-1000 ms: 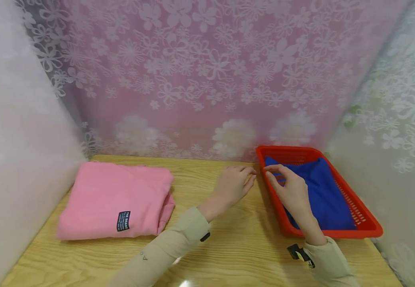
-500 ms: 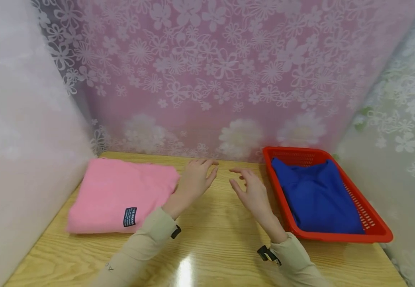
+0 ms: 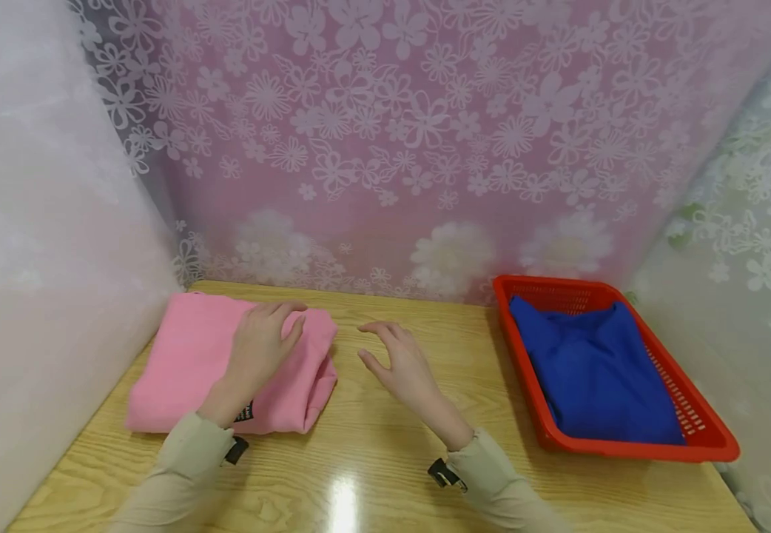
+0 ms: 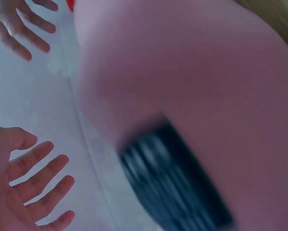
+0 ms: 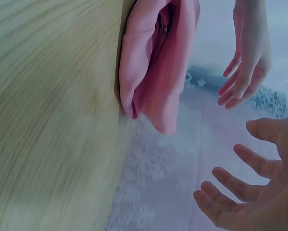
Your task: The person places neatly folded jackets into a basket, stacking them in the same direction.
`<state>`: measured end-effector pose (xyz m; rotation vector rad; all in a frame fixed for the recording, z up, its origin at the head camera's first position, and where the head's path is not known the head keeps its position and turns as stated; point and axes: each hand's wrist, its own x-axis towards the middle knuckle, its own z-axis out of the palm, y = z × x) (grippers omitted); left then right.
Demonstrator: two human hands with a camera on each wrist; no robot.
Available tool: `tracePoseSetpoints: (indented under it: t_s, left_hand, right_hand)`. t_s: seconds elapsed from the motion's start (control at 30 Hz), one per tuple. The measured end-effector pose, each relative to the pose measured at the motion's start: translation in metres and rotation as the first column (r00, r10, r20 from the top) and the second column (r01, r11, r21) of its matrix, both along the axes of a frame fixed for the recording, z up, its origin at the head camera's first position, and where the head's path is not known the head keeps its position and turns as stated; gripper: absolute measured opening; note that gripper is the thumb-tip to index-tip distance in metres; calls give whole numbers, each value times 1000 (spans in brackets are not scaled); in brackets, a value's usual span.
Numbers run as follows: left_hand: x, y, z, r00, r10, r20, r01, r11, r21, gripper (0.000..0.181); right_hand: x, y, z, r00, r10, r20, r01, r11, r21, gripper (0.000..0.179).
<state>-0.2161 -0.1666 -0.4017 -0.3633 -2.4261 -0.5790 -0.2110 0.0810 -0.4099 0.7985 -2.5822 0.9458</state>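
A folded pink garment [image 3: 199, 348] with a dark printed label lies at the left of the table. My left hand [image 3: 259, 344] hovers over it, fingers spread and relaxed, partly covering the label [image 4: 172, 178]. To the right of the garment, my right hand [image 3: 405, 366] hangs above the wood with loosely bent fingers and nothing between them. In the right wrist view the garment's folded edge [image 5: 156, 72] faces this hand [image 5: 254, 178], with a gap between them.
A red plastic basket [image 3: 525, 363] stands at the right side of the table [image 3: 385, 459], holding a folded blue garment [image 3: 598, 377]. Flower-patterned curtains [image 3: 385, 148] close off the back and both sides.
Both hands have moved left, away from the red basket. The left hand now overlaps the pink garment, and the right has come to the table's middle. The view has shifted slightly.
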Motion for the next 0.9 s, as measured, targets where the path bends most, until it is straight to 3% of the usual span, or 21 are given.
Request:
tracePoseSetpoints:
  t_s: [0.2, 0.37, 0.5, 0.67, 0.77, 0.9]
  left_hand:
    - [11, -56, -10, 996, 87, -7, -87, 996, -29, 21]
    - [22, -101, -17, 995, 104, -1, -104, 993, -58, 29]
    - [31, -138, -29, 993, 97, 64, -90, 991, -102, 39]
    - [44, -178, -45, 980, 73, 187, -46, 988, -146, 45]
    - [50, -192, -51, 966, 47, 253, -16, 992, -122, 51]
    - [53, -200, -56, 943, -1, 332, 21, 998, -55, 59]
  right_hand:
    - [-2, -36, -10, 989, 145, 35, -148, 985, 93, 44]
    - [-7, -60, -17, 972, 222, 78, -235, 942, 241, 57]
    - [-12, -74, -23, 960, 256, 111, -279, 891, 358, 62]
    - [-16, -80, -33, 943, 258, 209, -327, 832, 449, 58]
    - [-17, -79, -39, 937, 254, 239, -342, 806, 484, 56]
    - [-19, -79, -44, 938, 255, 233, -341, 791, 508, 55]
